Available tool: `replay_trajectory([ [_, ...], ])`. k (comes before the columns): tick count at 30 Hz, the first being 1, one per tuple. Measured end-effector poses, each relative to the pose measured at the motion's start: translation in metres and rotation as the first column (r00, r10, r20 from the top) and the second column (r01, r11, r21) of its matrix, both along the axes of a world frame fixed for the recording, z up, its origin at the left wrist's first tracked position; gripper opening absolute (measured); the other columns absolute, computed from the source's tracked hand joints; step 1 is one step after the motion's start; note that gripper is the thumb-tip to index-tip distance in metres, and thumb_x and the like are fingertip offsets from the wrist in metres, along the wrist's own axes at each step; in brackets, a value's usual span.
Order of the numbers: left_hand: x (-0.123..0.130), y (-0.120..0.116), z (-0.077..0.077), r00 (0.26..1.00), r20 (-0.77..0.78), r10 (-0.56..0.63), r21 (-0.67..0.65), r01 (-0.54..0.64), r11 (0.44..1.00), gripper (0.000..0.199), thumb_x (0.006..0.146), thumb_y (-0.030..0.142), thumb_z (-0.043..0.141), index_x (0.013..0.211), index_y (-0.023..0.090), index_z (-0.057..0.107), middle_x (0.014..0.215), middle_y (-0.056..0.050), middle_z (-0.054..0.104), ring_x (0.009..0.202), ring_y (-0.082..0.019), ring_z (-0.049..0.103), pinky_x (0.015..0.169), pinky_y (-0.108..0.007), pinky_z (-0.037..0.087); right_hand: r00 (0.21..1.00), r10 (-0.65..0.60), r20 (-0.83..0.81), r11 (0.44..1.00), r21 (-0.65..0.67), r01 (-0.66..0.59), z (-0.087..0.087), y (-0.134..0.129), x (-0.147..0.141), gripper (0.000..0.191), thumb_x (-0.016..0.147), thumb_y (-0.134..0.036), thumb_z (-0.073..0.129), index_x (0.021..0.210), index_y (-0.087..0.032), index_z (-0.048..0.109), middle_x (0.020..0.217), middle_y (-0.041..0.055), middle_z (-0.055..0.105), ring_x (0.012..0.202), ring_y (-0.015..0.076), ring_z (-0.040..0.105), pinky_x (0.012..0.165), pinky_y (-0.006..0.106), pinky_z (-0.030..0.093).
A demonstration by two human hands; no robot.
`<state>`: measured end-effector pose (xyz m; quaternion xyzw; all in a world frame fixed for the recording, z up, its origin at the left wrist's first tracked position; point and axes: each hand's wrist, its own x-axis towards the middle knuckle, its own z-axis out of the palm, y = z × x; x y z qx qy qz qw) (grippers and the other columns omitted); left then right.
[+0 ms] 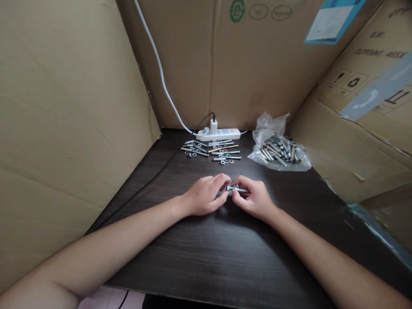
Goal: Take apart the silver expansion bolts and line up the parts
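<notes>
A silvery metal bolt (240,189) lies level between my two hands, above the table's middle. My right hand (257,199) is closed on its shank, thumb below and fingers above. Rings that look like washers sit on the shank close to the right fingertips. At the bolt's left end is a hex nut (228,188). My left hand (204,194) is curled around this end, with thumb and forefinger at the nut. Whether both fingertips press on it is hard to make out.
Several bolts (225,152), loose washers (227,162) and nuts lie beyond my hands. Behind them is a white power strip (222,134) with a black cable (154,177). A clear plastic bag (268,128) of bolts stands right. Cardboard walls (180,56) enclose the dark table (193,257).
</notes>
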<state>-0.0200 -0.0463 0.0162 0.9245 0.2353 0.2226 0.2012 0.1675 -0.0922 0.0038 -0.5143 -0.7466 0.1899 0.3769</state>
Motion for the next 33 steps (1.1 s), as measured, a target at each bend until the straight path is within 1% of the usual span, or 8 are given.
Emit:
replay_trajectory([
  [4,0.001,0.001,-0.002,0.999,-0.043,0.028,0.011,-0.027,1.0,0.016,0.091,0.032,0.037,0.098,0.019,0.044,0.083,-0.002,0.058,0.072,-0.016,0.055,0.068,-0.029,0.042,1.0,0.005,0.001,1.0,-0.002,-0.005,0.001,-0.001,-0.001,0.007,0.075,-0.025,0.054,0.074,-0.018,0.056,0.056,-0.0038,0.054,0.045,0.0072,0.044,0.048,0.018,0.036],
  [8,0.002,0.003,-0.006,0.996,-0.05,0.071,0.05,-0.069,0.996,0.012,0.087,0.031,0.042,0.088,0.019,0.045,0.075,0.0,0.058,0.066,-0.015,0.054,0.063,-0.028,0.042,0.999,0.028,0.023,1.0,-0.005,-0.027,0.001,-0.002,-0.001,0.008,0.075,-0.026,0.054,0.075,-0.018,0.056,0.054,-0.0046,0.052,0.045,0.0071,0.042,0.048,0.019,0.035],
  [11,0.002,0.005,-0.008,0.994,-0.039,0.103,0.083,-0.099,0.992,0.012,0.087,0.028,0.039,0.083,0.019,0.046,0.071,0.0,0.057,0.064,-0.015,0.053,0.062,-0.027,0.041,0.999,0.007,0.039,1.0,0.0,-0.006,0.0,-0.001,-0.001,0.01,0.075,-0.028,0.054,0.073,-0.018,0.055,0.052,-0.0051,0.05,0.044,0.0071,0.041,0.048,0.019,0.034],
  [13,0.002,0.007,-0.008,0.989,-0.06,0.138,0.082,-0.133,0.988,0.012,0.088,0.028,0.039,0.084,0.019,0.046,0.07,0.0,0.057,0.063,-0.014,0.053,0.062,-0.027,0.041,0.999,-0.016,0.046,1.0,-0.002,0.016,-0.001,0.0,0.0,0.011,0.076,-0.029,0.054,0.074,-0.018,0.056,0.053,-0.0048,0.05,0.045,0.0074,0.042,0.048,0.019,0.034],
  [17,0.002,0.009,-0.007,0.972,-0.138,0.191,0.051,-0.186,0.981,0.011,0.087,0.03,0.045,0.088,0.019,0.046,0.073,0.001,0.057,0.061,-0.014,0.053,0.06,-0.027,0.04,0.997,-0.053,0.055,0.998,-0.013,0.054,-0.001,0.002,0.0,0.01,0.076,-0.028,0.054,0.074,-0.018,0.056,0.054,-0.0041,0.054,0.045,0.0078,0.044,0.048,0.019,0.034],
  [24,0.002,0.011,-0.01,0.971,-0.166,0.17,0.132,-0.149,0.98,0.009,0.083,0.025,0.049,0.089,0.018,0.046,0.086,-0.003,0.055,0.08,-0.018,0.053,0.071,-0.03,0.043,0.989,-0.078,0.125,0.994,-0.068,0.087,-0.001,0.004,0.0,0.013,0.078,-0.03,0.054,0.082,-0.019,0.06,0.056,-0.003,0.058,0.047,0.0101,0.049,0.049,0.02,0.038],
  [29,0.002,0.011,-0.012,0.962,-0.201,0.187,0.197,-0.148,0.969,0.011,0.083,0.026,0.049,0.09,0.018,0.047,0.089,-0.004,0.054,0.081,-0.018,0.052,0.072,-0.031,0.042,0.981,-0.058,0.188,0.993,-0.091,0.076,-0.001,0.006,0.002,0.018,0.081,-0.034,0.053,0.089,-0.021,0.061,0.06,-0.0014,0.062,0.049,0.0118,0.054,0.052,0.021,0.041],
  [33,0.002,0.011,-0.012,0.954,-0.225,0.198,0.232,-0.145,0.962,0.011,0.084,0.026,0.049,0.091,0.018,0.047,0.09,-0.004,0.054,0.081,-0.018,0.051,0.072,-0.031,0.042,0.961,-0.044,0.272,0.99,-0.115,0.078,-0.001,0.007,0.003,0.021,0.083,-0.035,0.053,0.096,-0.022,0.063,0.067,0.0004,0.067,0.056,0.0141,0.06,0.056,0.023,0.042],
])
